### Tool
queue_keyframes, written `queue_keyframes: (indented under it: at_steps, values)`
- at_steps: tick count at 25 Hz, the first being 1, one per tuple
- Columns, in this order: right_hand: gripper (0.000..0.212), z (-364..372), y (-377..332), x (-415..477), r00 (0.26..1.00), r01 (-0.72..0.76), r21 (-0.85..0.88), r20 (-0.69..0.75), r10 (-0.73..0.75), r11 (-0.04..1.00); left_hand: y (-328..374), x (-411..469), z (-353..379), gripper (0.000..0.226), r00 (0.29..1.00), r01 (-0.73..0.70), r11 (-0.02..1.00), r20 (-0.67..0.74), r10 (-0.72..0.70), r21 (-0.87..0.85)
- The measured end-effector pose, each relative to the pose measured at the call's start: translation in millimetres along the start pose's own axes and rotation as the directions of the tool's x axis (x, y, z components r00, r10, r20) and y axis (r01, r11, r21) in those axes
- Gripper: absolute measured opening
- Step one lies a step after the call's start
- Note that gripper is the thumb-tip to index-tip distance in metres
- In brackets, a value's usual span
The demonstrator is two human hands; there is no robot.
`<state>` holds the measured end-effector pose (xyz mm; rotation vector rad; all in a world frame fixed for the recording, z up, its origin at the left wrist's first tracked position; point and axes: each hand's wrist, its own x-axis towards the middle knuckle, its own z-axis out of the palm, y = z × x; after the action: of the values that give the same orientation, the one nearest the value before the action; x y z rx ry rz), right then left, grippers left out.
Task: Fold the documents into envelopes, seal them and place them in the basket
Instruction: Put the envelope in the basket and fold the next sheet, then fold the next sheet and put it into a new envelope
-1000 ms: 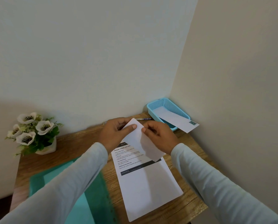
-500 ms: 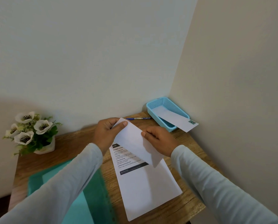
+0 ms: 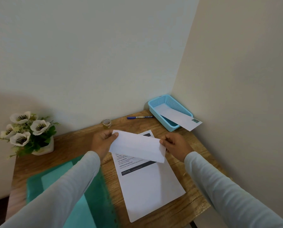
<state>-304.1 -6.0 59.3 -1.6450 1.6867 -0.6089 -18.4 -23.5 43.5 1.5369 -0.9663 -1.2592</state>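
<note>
I hold a white envelope (image 3: pixel 137 146) above the wooden table, long side across my view. My left hand (image 3: pixel 103 142) pinches its left end between thumb and fingers. My right hand (image 3: pixel 175 143) pinches its right end with curled fingers. Under it lies a printed document (image 3: pixel 150 181), flat on the table. A light blue basket (image 3: pixel 169 106) stands in the far right corner. Another white envelope (image 3: pixel 180 119) with a stamp lies in the basket and sticks out over its near rim.
A blue pen (image 3: pixel 140 117) and a small tape roll (image 3: pixel 107 123) lie near the back wall. A pot of white flowers (image 3: pixel 28 132) stands at the far left. A green folder (image 3: pixel 75 186) lies at the front left. Walls close the back and right.
The envelope has turned from a steep slant to nearly level and moved slightly nearer. My hands have spread to its two ends, uncovering the tape roll and pen.
</note>
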Motion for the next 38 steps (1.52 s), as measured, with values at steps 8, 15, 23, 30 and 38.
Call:
queue_keyframes:
  at_steps: [8,15,23,30,38]
  values:
    - [0.004,12.9,32.8,7.7,0.988,-0.154,-0.366,-0.073,0.137,0.918,-35.8,15.5,18.9,0.018,0.992,-0.126,0.769,0.091,0.088,0.627]
    - [0.005,19.5,45.6,5.8,0.975,-0.206,-0.419,-0.159,0.152,0.884,-44.5,19.1,28.0,0.019,0.981,-0.19,0.605,0.129,0.143,0.774]
    - [0.007,26.4,54.8,4.6,0.988,-0.132,-0.564,-0.137,0.066,0.815,-50.3,13.0,27.4,0.031,0.942,-0.335,0.338,0.299,0.155,0.879]
    - [0.046,24.9,48.3,-14.4,0.99,-0.084,-0.65,0.03,0.137,0.755,-41.8,-3.8,21.4,0.081,0.922,-0.384,0.106,0.388,-0.013,0.917]
    - [0.048,35.8,7.2,-63.6,0.988,-0.154,-0.486,-0.066,0.14,0.86,-30.1,-43.6,-30.6,0.051,0.922,-0.387,0.436,0.352,0.162,0.813]
